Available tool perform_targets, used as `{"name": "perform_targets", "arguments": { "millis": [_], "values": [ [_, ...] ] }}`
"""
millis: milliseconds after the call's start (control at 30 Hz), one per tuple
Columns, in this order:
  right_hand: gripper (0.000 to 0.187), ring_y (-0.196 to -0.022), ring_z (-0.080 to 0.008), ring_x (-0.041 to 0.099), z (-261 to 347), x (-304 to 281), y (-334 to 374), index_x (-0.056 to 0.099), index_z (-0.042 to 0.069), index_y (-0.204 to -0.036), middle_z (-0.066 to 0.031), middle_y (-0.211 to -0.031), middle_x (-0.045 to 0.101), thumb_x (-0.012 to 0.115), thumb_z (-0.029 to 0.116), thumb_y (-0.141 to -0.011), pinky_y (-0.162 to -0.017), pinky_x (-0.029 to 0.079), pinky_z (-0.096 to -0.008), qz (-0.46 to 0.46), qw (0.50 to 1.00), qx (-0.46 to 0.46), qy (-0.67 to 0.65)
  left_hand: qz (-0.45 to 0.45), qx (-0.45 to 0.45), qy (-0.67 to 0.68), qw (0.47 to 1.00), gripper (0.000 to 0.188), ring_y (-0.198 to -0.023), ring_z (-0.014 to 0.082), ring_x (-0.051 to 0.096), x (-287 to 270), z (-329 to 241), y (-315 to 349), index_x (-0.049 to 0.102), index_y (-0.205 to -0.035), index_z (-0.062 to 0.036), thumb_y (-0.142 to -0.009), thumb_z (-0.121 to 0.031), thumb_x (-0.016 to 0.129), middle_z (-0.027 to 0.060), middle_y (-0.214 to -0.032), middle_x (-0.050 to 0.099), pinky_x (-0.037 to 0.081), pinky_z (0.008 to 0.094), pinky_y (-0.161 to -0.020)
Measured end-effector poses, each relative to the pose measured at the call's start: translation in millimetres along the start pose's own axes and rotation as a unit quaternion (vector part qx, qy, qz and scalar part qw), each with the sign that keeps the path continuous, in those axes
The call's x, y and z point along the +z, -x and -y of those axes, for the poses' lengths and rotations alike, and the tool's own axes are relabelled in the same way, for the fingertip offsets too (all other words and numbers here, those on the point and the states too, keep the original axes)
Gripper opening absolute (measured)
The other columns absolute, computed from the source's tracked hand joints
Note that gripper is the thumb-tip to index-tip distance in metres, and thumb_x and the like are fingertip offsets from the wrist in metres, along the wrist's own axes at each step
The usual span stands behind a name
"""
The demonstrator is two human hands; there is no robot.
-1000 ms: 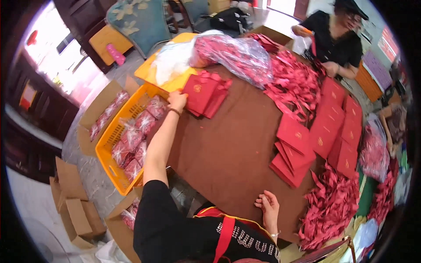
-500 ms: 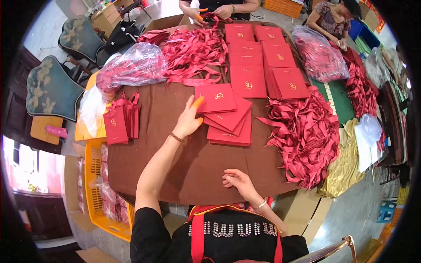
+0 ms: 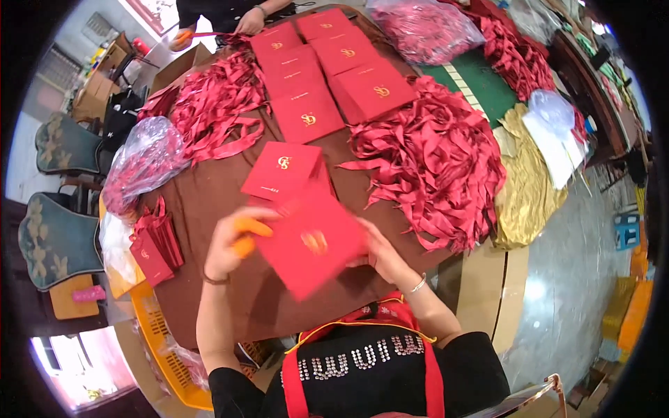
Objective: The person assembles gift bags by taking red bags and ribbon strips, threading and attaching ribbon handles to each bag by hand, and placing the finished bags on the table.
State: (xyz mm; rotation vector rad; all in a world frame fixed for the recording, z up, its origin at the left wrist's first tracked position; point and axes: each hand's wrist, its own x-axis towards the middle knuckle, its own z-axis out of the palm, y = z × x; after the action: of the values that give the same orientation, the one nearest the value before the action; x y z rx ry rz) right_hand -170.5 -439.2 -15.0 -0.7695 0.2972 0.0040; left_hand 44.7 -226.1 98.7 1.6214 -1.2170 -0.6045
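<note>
Both my hands hold a flat red paper bag (image 3: 306, 258) with a gold emblem, tilted and slightly blurred above the near part of the table. My left hand (image 3: 233, 240), with orange covers on its fingers, grips the bag's left edge. At the opposite edge my right hand (image 3: 383, 252) holds it, its fingers partly behind the paper. Just beyond lies a small loose pile of the same bags (image 3: 282, 167). Larger stacks of flat red bags (image 3: 306, 115) stand farther back. A heap of red ribbons (image 3: 439, 160) spreads to the right of them.
At the left edge of the brown-covered table (image 3: 209, 292) stand red bags with ribbon handles (image 3: 155, 247). Beyond them are a plastic-wrapped bundle (image 3: 146, 157) and more ribbons (image 3: 216, 104). A yellow crate (image 3: 157, 334) sits below left. Across the table, another person's hand (image 3: 251, 21) handles a ribbon.
My left hand has brought a bag from the pile toward me, and my right hand has risen to take its other edge. The view has turned to the right.
</note>
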Motion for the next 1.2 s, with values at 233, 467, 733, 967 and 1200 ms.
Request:
{"name": "perform_targets", "arguments": {
  "millis": [233, 467, 733, 967, 1200],
  "values": [
    [0.064, -0.118, -0.0143, 0.042, -8, -30, 18, 0.034, 0.006, -0.136, -0.0075, -0.130, 0.041, 0.063, -0.003, -0.081, -0.100, 0.036, -0.0278, -0.077, 0.969, -0.079, 0.219, 0.120, 0.123, -0.253, 0.952, 0.042, -0.110, 0.0324, 0.052, 86, -3, -64, 0.064, -0.101, -0.0075, -0.066, 0.011, 0.049, 0.0113, -0.116, 0.059, 0.043, 0.0385, -0.093],
    [0.066, -0.111, -0.0140, 0.045, -3, -28, 29, 0.029, 0.006, -0.132, -0.0086, -0.120, 0.045, 0.064, -0.004, -0.078, -0.094, 0.039, -0.0273, -0.151, 0.944, -0.137, 0.260, 0.032, 0.057, -0.408, 0.911, 0.041, -0.084, 0.0319, 0.059, 157, 54, -168, 0.056, -0.117, -0.0116, -0.078, -0.001, 0.049, 0.0114, -0.096, 0.060, 0.048, 0.0403, -0.070],
    [0.060, -0.104, -0.0156, 0.051, -2, -46, 32, 0.029, 0.008, -0.128, -0.0083, -0.116, 0.047, 0.063, -0.005, -0.080, -0.090, 0.045, -0.0295, -0.152, 0.979, -0.107, 0.081, -0.089, 0.121, -0.362, 0.920, 0.016, -0.074, 0.0248, 0.062, 129, 54, -155, 0.065, -0.093, -0.0094, -0.079, -0.011, 0.059, 0.0075, -0.079, 0.062, 0.048, 0.0359, -0.064],
    [0.054, -0.103, -0.0148, 0.052, 0, -39, 33, 0.033, 0.007, -0.125, -0.0080, -0.113, 0.050, 0.063, -0.003, -0.080, -0.090, 0.045, -0.0294, -0.140, 0.983, -0.072, 0.095, -0.225, -0.121, -0.055, 0.965, 0.025, -0.084, 0.0192, 0.061, 45, -4, -53, 0.060, -0.108, 0.0016, -0.084, -0.005, 0.056, 0.0093, -0.094, 0.064, 0.046, 0.0261, -0.074],
    [0.047, -0.101, -0.0137, 0.052, -3, -28, 28, 0.038, 0.008, -0.120, -0.0070, -0.110, 0.052, 0.063, -0.003, -0.081, -0.089, 0.045, -0.0281, -0.108, 0.983, -0.057, 0.135, -0.414, 0.048, 0.130, 0.899, 0.027, -0.098, 0.0260, 0.057, -26, -33, 62, 0.055, -0.112, 0.0056, -0.088, 0.000, 0.045, 0.0156, -0.111, 0.057, 0.045, 0.0318, -0.086]
  ]
}}
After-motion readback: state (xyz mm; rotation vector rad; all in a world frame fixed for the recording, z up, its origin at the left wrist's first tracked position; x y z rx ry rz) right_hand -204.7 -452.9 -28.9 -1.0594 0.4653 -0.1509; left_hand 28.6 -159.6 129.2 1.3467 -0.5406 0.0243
